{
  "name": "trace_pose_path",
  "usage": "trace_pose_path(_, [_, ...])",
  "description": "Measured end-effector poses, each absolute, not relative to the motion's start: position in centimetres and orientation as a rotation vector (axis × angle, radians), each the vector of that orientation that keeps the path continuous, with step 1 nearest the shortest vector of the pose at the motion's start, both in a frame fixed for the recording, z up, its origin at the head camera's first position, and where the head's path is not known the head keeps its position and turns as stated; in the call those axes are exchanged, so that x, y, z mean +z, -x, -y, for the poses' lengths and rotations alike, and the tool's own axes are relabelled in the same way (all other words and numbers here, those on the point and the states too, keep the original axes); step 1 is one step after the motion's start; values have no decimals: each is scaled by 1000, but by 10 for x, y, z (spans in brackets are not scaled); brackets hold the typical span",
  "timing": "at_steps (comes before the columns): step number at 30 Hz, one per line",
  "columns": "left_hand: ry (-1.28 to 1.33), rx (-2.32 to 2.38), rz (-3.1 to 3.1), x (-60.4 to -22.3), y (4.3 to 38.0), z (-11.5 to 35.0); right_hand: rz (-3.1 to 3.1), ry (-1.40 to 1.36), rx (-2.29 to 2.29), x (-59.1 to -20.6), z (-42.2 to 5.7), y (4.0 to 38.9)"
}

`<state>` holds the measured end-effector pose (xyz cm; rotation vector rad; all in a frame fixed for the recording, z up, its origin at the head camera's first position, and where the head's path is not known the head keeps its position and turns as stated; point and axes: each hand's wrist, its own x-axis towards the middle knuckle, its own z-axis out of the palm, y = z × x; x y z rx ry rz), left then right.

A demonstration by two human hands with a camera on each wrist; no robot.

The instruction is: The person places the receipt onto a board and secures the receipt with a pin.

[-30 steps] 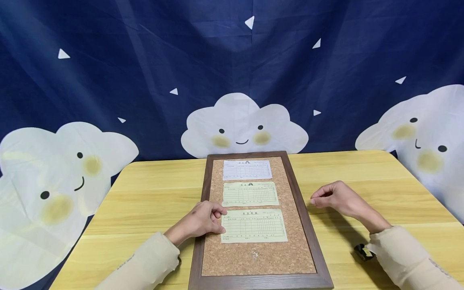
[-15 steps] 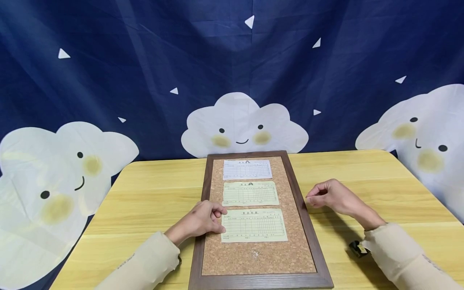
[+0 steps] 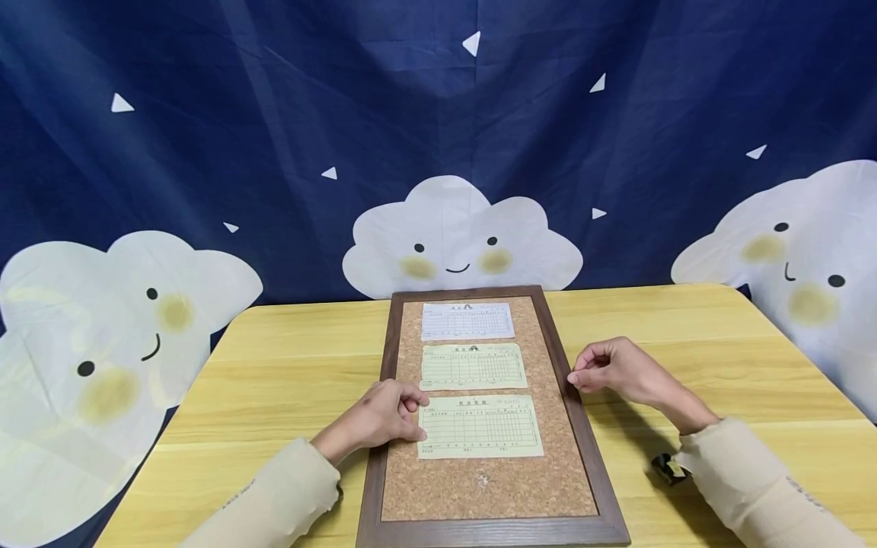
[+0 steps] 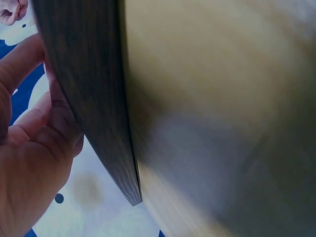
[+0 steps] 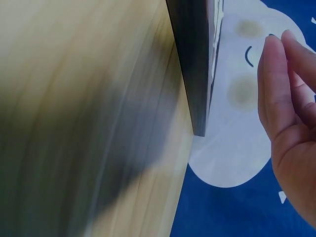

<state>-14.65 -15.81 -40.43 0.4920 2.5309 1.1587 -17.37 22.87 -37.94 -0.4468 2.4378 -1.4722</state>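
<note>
A cork board in a dark brown wooden frame lies on the table with three printed paper slips in a column. The top slip is white; the middle slip and bottom slip are pale yellow-green. Small dark pins show at the top edges of the upper two. My left hand rests thumb and forefinger, apart, on the bottom slip's left edge. My right hand hovers by the frame's right side, thumb and forefinger tips together; anything between them is too small to see.
The light wooden table extends on both sides of the board. Behind it hangs a dark blue curtain printed with smiling clouds. A small black object hangs at the right cuff. On the lower cork is a pale worn patch.
My right hand has moved leftward, from beside the board to the frame's right edge, its thumb and forefinger still together. The left hand and slips have stayed in place.
</note>
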Motion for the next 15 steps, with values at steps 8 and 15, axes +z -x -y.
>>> trace_pose_path(8, [-502,1160,-2530,-405,146,158,-2438,468,-1457,-379,-226,175])
trace_pose_path(15, [-495,1153,-2538,-405,147,158,-2379,476,-1494,-379,-220,178])
